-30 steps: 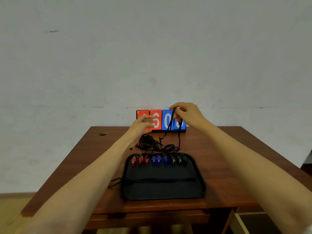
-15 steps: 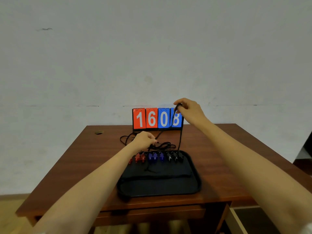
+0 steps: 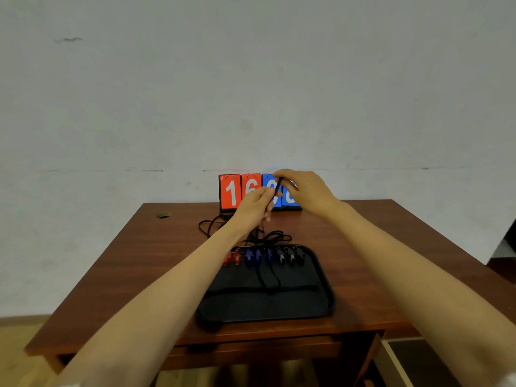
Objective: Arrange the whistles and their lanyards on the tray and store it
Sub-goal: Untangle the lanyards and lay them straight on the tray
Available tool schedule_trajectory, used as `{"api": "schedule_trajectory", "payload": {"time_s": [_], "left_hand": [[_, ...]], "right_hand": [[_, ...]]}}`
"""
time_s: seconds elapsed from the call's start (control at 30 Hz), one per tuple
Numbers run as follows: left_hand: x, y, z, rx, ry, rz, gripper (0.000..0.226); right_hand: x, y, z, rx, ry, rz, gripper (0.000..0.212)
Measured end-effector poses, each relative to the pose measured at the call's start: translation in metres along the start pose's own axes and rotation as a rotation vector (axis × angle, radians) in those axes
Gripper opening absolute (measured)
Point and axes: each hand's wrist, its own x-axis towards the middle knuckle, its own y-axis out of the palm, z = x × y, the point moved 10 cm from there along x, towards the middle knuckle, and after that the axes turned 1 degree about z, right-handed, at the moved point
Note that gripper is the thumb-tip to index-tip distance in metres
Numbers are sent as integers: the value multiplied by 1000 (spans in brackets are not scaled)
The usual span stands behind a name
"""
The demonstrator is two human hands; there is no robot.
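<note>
A person's right hand (image 3: 304,191) pinches the top of a black lanyard (image 3: 277,186) above the far side of the wooden counter (image 3: 134,263). The left hand (image 3: 255,205) grips the same cord just below. Both are raised in front of a red-and-blue flip scoreboard (image 3: 231,191). Beneath them, a row of red, blue and black whistles (image 3: 262,255) lines the far edge of the black tray (image 3: 329,298), which sits on the near middle of the counter. More loose lanyards (image 3: 275,236) lie tangled on the counter just beyond the tray, and one cord loops across the tray's middle. The step in hand appears to be drawing a single lanyard free of the tangle. Doing it well would likely mean feeding the cord slowly through the left hand and lifting straight up, so its whistle is not dragged out of the row. The cord would then be laid flat inside the rim.
</note>
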Motion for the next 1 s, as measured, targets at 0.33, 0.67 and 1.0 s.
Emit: {"api": "schedule_trajectory", "payload": {"time_s": [0.33, 0.67, 1.0], "left_hand": [[-10, -52, 32, 444, -41, 21, 29], [-53, -122, 124, 725, -347, -59, 29], [-84, -143, 192, 787, -547, -192, 18]], "right_hand": [[-24, 5, -43, -371, 98, -60, 27], [-68, 62, -118, -155, 411, 175, 24], [-130, 135, -154, 143, 610, 331, 15]]}}
